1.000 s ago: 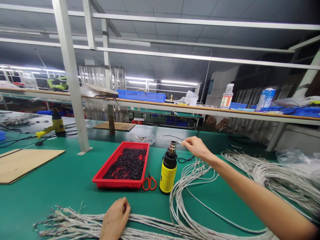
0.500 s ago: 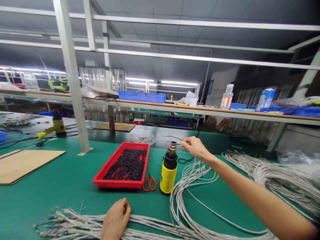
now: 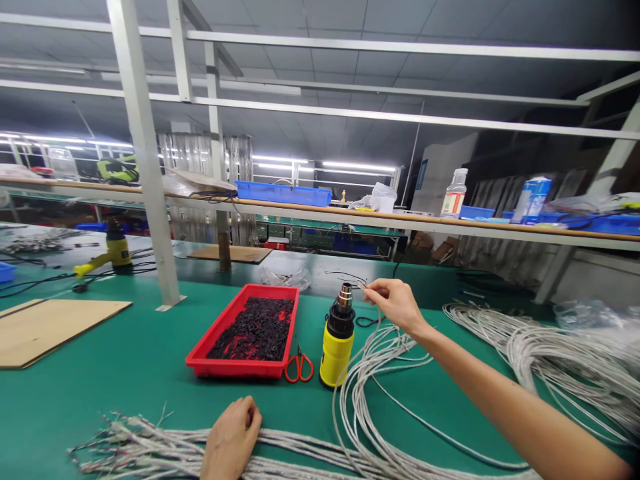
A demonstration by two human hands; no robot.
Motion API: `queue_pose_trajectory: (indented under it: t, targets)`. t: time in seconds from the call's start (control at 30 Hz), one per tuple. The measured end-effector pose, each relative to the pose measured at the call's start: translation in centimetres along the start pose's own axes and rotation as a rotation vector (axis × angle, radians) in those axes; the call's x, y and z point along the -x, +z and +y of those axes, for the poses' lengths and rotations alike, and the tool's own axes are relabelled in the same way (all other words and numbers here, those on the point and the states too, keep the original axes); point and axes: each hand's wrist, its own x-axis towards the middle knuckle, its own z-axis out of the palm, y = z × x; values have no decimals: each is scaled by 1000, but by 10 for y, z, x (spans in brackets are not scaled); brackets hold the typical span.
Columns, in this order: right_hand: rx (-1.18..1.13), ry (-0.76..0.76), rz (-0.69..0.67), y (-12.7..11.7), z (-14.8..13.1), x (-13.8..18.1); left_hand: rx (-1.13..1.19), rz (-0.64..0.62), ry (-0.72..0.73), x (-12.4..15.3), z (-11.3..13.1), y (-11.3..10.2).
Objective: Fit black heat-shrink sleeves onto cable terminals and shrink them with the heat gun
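- My right hand [image 3: 396, 303] pinches a thin wire end [image 3: 365, 285] between thumb and forefinger. It is a narrow, closed grip, with the other fingers loosely curled behind.
- The wire end sits at my fingertips, just beside the metal nozzle [image 3: 345, 292] of the upright yellow heat gun [image 3: 337, 343] and level with its mouth. I cannot tell whether it touches the nozzle.
- From that pinch the wire drops into the grey cable coil [image 3: 380, 357] below my wrist.
- My left hand [image 3: 233, 437] lies knuckles-up on the flat bundle of grey wires [image 3: 150, 448] at the near edge. I cannot tell whether its fingers close round any strand.
- As I judge it, the step in hand is presenting the wire tip to the nozzle.
- A move from here calls for a steady pinch and fingertips held clear of the metal.
- Beyond the left hand stand the red tray [image 3: 200, 355] of small black pieces and the red-handled scissors [image 3: 299, 367], both on the green table [image 3: 125, 360].
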Motion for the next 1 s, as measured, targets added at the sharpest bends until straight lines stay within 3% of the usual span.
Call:
queue_pose_trajectory:
  t: [0.37,1.0]
  targets:
    - [176,-129,116,7,5,-1,-1,-12,-9,1,4,-4]
    - [165,-148,77,9,7,1,-5,19,-10,1,4,-3]
